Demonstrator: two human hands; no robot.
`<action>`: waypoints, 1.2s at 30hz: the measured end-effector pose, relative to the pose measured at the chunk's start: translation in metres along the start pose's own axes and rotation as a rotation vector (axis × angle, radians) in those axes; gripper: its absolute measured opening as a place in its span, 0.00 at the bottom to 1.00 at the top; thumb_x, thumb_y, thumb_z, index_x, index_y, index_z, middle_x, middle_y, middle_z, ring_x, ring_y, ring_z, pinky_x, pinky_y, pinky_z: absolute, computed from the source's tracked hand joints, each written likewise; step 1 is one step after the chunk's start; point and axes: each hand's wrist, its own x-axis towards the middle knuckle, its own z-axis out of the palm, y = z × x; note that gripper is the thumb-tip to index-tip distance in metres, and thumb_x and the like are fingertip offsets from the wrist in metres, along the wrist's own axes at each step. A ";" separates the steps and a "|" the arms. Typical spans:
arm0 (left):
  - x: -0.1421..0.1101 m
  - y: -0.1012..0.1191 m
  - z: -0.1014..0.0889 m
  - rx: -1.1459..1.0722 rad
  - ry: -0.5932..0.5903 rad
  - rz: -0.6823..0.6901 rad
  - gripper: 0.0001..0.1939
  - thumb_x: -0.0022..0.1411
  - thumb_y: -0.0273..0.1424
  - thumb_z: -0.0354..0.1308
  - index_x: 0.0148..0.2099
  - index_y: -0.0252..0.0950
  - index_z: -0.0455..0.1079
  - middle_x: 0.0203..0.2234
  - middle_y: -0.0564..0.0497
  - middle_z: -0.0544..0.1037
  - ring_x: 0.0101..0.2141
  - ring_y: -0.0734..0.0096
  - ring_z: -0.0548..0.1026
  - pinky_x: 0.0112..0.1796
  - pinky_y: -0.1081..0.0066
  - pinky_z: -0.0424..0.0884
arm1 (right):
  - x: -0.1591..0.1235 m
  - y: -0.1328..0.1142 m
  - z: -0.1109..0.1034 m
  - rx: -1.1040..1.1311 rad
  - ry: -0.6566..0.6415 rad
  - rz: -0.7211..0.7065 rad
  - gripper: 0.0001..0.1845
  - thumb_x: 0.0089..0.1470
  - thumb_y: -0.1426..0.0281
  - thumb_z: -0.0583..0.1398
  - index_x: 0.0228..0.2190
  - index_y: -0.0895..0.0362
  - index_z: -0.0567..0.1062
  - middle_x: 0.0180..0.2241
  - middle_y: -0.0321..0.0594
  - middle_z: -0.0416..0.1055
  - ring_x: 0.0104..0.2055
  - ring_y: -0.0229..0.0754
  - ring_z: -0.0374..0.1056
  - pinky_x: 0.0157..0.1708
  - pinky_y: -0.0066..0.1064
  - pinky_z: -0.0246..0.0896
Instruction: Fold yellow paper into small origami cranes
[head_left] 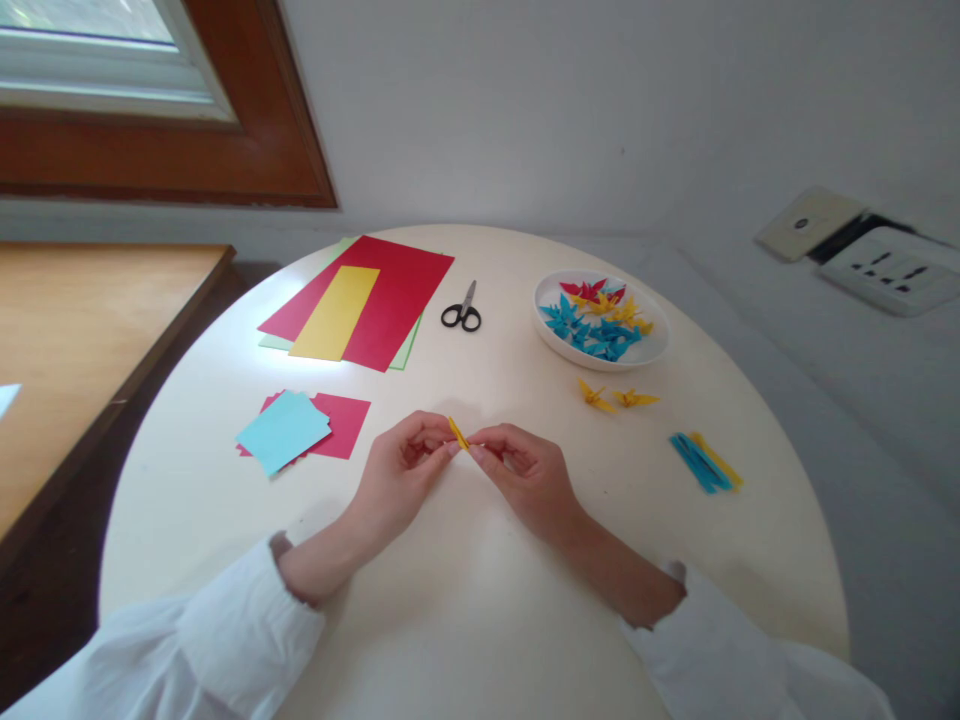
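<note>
**Yellow fold (458, 433) in our fingertips, nearer us than the dish (574, 354)**

We sit at a white table (480, 620) that spreads around the dish on every side. Well left of the dish we have a red sheet (409, 280) over green sheets (406, 350), a yellow sheet (334, 315) on top. The dish holds red, yellow and blue cranes (611, 343). Left of it and nearer us, our left hand (397, 468) pinches one side of the fold between thumb and fingers; our right hand (534, 470), closer to the dish, pinches the other side. Farther left of the dish, light blue squares (283, 432) overlap red squares (350, 425). Scissors (465, 308) lie left of the dish, blue strips (696, 463) and yellow strips (718, 462) to its right, nearer us. Two yellow cranes (596, 396) rest just in front of it. Smallest is our fold, narrow and tilted.
</note>
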 end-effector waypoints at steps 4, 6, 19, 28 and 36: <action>0.000 0.000 0.000 -0.021 -0.004 -0.017 0.07 0.52 0.32 0.59 0.31 0.34 0.67 0.22 0.53 0.72 0.25 0.75 0.70 0.27 0.74 0.64 | 0.000 0.002 0.000 0.006 -0.004 -0.009 0.05 0.49 0.69 0.59 0.28 0.55 0.75 0.24 0.36 0.72 0.25 0.36 0.64 0.27 0.28 0.60; 0.000 0.000 0.000 -0.032 -0.006 -0.023 0.07 0.51 0.32 0.60 0.31 0.34 0.67 0.21 0.54 0.72 0.24 0.75 0.70 0.27 0.75 0.64 | 0.000 0.002 0.000 0.002 -0.001 -0.013 0.05 0.49 0.69 0.59 0.27 0.56 0.75 0.24 0.37 0.72 0.26 0.36 0.64 0.27 0.29 0.60; -0.001 0.006 0.002 -0.009 0.008 -0.035 0.08 0.50 0.33 0.61 0.28 0.34 0.69 0.19 0.55 0.70 0.22 0.77 0.65 0.25 0.75 0.61 | -0.002 -0.001 -0.001 -0.065 0.024 -0.043 0.05 0.50 0.69 0.58 0.27 0.56 0.73 0.23 0.36 0.71 0.25 0.36 0.64 0.27 0.28 0.61; -0.002 0.004 0.001 0.041 -0.013 -0.009 0.07 0.51 0.34 0.59 0.29 0.34 0.69 0.22 0.53 0.72 0.25 0.74 0.68 0.28 0.73 0.63 | 0.000 -0.006 -0.001 -0.110 0.033 -0.083 0.05 0.49 0.71 0.57 0.28 0.55 0.74 0.21 0.34 0.69 0.23 0.35 0.63 0.25 0.27 0.59; -0.002 0.004 0.000 0.078 -0.050 -0.023 0.07 0.52 0.33 0.58 0.29 0.34 0.67 0.22 0.53 0.70 0.25 0.74 0.66 0.27 0.73 0.63 | -0.002 -0.002 -0.001 -0.061 -0.036 -0.050 0.04 0.50 0.70 0.56 0.27 0.56 0.71 0.22 0.34 0.68 0.24 0.36 0.63 0.28 0.29 0.60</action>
